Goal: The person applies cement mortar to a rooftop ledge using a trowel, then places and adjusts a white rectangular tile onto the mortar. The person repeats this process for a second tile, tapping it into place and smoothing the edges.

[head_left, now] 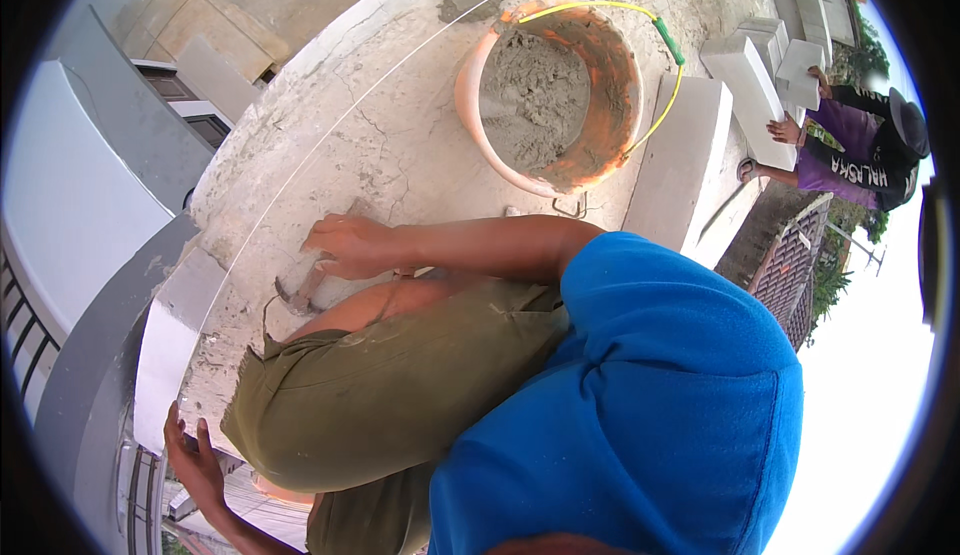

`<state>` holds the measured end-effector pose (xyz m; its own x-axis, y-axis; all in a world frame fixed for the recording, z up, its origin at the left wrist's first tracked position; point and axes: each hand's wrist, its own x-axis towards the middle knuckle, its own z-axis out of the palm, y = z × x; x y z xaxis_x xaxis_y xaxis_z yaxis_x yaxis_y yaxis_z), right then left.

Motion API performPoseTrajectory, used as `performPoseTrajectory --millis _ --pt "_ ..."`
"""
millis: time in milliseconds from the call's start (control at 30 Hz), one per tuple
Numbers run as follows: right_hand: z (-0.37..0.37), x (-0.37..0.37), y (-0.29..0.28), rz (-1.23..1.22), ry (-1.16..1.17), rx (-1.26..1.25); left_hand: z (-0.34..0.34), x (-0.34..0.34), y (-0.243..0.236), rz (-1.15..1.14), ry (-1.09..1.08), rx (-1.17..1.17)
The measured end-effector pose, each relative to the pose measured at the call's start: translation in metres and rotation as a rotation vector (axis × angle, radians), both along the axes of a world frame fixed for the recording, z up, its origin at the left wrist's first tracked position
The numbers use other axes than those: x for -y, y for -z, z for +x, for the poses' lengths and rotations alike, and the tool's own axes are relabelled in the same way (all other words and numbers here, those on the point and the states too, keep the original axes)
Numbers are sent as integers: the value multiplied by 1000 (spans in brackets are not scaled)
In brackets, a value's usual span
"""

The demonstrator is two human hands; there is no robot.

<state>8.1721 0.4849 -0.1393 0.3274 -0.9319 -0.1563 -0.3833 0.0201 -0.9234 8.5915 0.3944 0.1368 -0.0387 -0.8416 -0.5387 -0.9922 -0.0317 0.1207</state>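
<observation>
My right hand (352,246) is low over the rough concrete surface, its fingers curled around the handle of a hammer-like tool (298,300). The tool's dark head points down beside my bent knee, and part of it is hidden. At the lower left, my left hand (196,460) has its fingers apart, with the tips by the edge of a white block (168,360). A thin white string (297,157) runs taut along the wall top and passes near those fingertips. Above my right forearm stands an orange bucket (468,103) of grey mortar (530,95), its yellow handle tipped to one side.
Long white blocks (680,155) lie to the right of the bucket. Farther off, a co-worker (862,145) in a cap has both hands on a white block (742,80). Beyond the curved ledge, roofs (85,165) lie lower down at the left.
</observation>
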Motion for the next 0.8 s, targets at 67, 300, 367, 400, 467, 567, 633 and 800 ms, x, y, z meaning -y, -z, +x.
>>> performPoseTrajectory --millis 67,300,367,400,467,567,633,800 --pt "-59 -71 -10 211 70 -16 1 31 1 -32 44 -29" --pt "-230 -294 -69 645 541 -494 -55 100 -11 -52 186 1" --pt "-235 -327 -73 750 730 -463 -66 109 -8 -68 178 -37" --pt "-232 -329 -73 796 761 -492 -70 112 -6 -84 168 -54" --pt "-221 -313 -65 602 680 -650 -77 116 -1 -91 167 -82" --pt "-205 -270 -45 455 617 -801 -76 120 15 -85 192 -111" --pt "-203 -259 -13 650 530 -669 -81 116 13 -93 180 -91" --pt "-204 -252 -2 592 521 -624 -49 83 -5 -141 75 -95"
